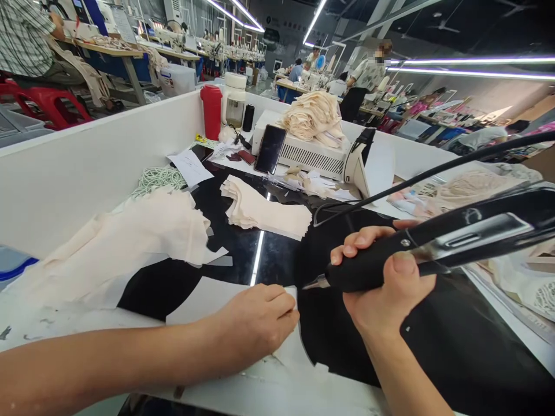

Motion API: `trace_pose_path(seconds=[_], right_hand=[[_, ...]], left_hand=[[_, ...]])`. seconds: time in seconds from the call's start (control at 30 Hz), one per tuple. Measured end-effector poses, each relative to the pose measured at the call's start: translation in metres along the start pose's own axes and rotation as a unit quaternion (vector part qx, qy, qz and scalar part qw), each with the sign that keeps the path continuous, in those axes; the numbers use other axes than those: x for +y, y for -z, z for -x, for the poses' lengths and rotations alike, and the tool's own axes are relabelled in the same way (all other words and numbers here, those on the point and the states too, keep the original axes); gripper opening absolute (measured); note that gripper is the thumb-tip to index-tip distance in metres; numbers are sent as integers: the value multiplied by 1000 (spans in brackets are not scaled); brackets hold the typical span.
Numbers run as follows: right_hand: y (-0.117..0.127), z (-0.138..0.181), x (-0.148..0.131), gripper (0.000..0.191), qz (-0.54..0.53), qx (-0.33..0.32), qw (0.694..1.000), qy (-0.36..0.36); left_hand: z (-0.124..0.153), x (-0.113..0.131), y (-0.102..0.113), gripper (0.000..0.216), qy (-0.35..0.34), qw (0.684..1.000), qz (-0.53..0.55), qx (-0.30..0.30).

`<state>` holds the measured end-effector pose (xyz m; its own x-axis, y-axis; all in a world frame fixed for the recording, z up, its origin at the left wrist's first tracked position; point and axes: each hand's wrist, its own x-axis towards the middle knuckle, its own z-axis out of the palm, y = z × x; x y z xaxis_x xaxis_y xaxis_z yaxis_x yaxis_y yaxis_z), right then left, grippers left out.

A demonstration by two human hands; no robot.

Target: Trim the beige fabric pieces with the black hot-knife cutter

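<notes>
My left hand [255, 318] rests on a pale, flat cut piece [195, 303] at the front of the black work surface. Its fingers are pinched together at the piece's upper right corner. In my right hand [394, 294] is a black glue gun [359, 268] with a silver lever. Its pointed metal nozzle [318, 282] points left, just right of that corner, with a small gap visible. Beyond my hands lies a small stack of cream fabric pieces [269, 211]. A larger cream fabric heap [143, 234] spreads to the left.
A black cable [455, 164] crosses the right side. Behind stand a phone [270, 149], a white vented box [310, 159] topped with a fabric bundle [314, 115], and a red bottle [211, 112]. Low white walls [108, 156] edge the table. Several people work at sewing tables beyond.
</notes>
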<state>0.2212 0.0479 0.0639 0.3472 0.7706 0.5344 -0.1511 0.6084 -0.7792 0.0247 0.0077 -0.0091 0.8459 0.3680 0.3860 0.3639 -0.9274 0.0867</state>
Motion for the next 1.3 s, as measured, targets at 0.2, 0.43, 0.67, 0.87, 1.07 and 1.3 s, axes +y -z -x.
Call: trace_pose_path(seconds=[0.2,0.43,0.67,0.87,1.07,1.3], right_hand=[[-2,1,5,48,-36,-7,999,-4],[-6,2,6,50,-41,-22,999,-18],[-7,4,4,47,-76,-18,997,-26],[-8,4,5,44,-83,-13,996,-24],[-6,0,5,41,-83,-11,996,-5],[-3,-1,7,41,-87,-14,996,-11]], left_hand=[[0,-1,-1,16,0,1000,0,-2],[3,-1,-3,13,15,999,29,26],[3,-1,-6,19,22,998,40,38],[1,-2,-2,23,21,994,35,99],[0,-2,-3,22,1,998,7,62],[2,-1,-6,17,-10,999,-24,42]])
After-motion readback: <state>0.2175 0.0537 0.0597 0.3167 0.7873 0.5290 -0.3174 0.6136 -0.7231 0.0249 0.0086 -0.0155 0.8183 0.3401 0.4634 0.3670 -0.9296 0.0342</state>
